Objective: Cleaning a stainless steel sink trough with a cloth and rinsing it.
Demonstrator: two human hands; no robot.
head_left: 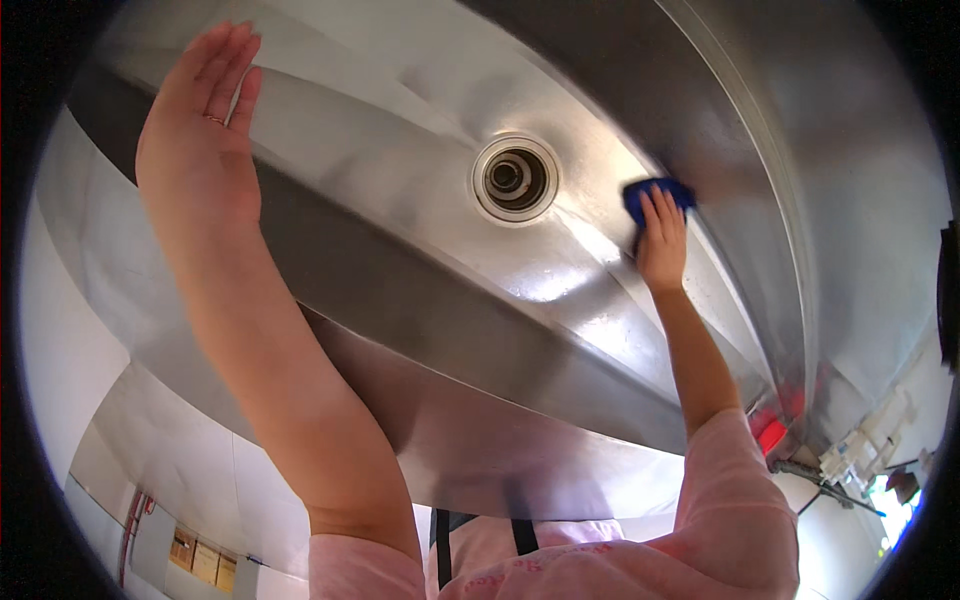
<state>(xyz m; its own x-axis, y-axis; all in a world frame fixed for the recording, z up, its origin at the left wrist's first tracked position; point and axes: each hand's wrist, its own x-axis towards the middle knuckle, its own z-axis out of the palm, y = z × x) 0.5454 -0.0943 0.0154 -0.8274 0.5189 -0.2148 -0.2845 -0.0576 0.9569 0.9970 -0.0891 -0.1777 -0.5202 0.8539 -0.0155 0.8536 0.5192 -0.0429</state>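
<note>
Blue cloth (657,192) pressed on steel sink (400,190) under right hand (662,245) fingers — left hand (198,140) flat, fingers extended.

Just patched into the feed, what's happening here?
A person is leaning over a large stainless steel sink. The right hand presses a blue cloth against the basin's far-right wall, beside the round drain. The left hand lies flat and open on the sink's left rim, holding nothing. Both sleeves are pink.
</note>
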